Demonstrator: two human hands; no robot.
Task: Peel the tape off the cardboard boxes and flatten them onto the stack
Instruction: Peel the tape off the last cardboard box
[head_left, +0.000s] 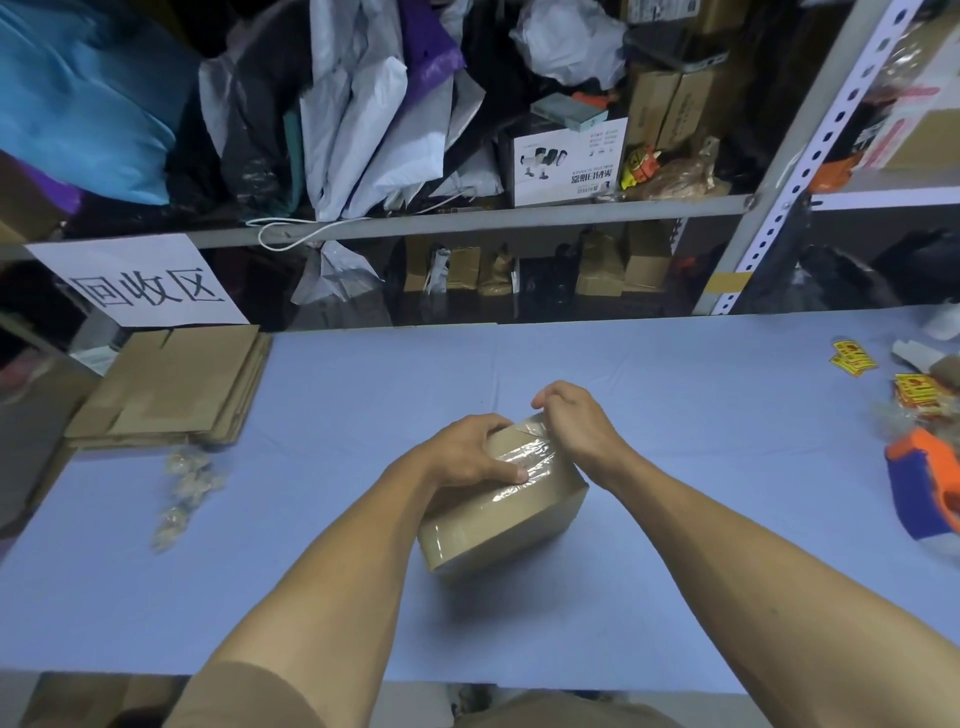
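A small brown cardboard box (498, 519) stands in the middle of the blue table (675, 571), sealed with clear tape (524, 457) across its top. My left hand (467, 452) grips the box's top left edge, thumb lying on the tape. My right hand (576, 421) is at the far end of the box, fingers curled and pinching the tape there. A stack of flattened cardboard (171, 389) lies at the table's far left.
Crumpled balls of peeled tape (187, 483) lie near the stack. An orange and blue tape dispenser (924, 478) and yellow stickers (852, 358) sit at the right edge. A cluttered metal shelf (467, 218) rises behind the table, with a paper sign (140, 280) on it.
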